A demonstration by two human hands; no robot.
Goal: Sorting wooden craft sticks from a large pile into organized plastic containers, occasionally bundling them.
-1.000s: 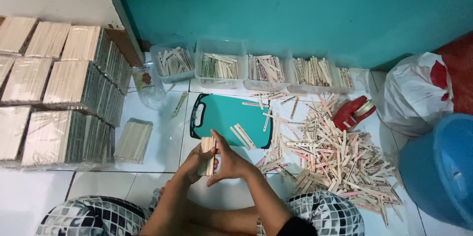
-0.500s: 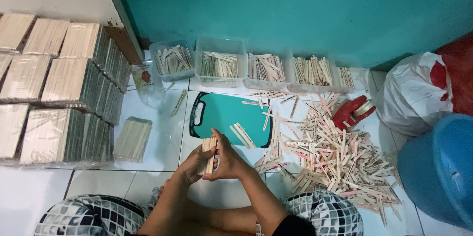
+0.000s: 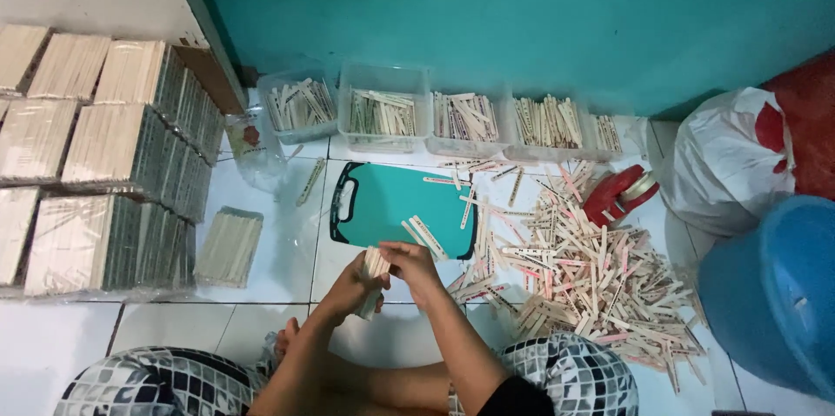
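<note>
- Since a second ago, the right hand has risen from the side of the bundle of sticks to cap its top end; the bundle stays put just below the teal cutting board.
- Left of the board, wrapped stacks of sticks fill the floor, with one loose bundle lying nearer the board.
- Below the board's lower edge, the left hand is clenched around the bundle's lower half.
- The bundle stands nearly upright in the view, its long axis running from the person's lap up toward the board, the top end pointing at the board and leaning slightly right.
- The right hand curls over that top end, fingers closed on the stick tips.
- Above the board, clear tubs of sticks line the teal wall.
- Right of the board, a loose pile of sticks spreads over the tiles, a red tape dispenser at its upper edge.
- Farther right sit a white bag and a blue basin.
</note>
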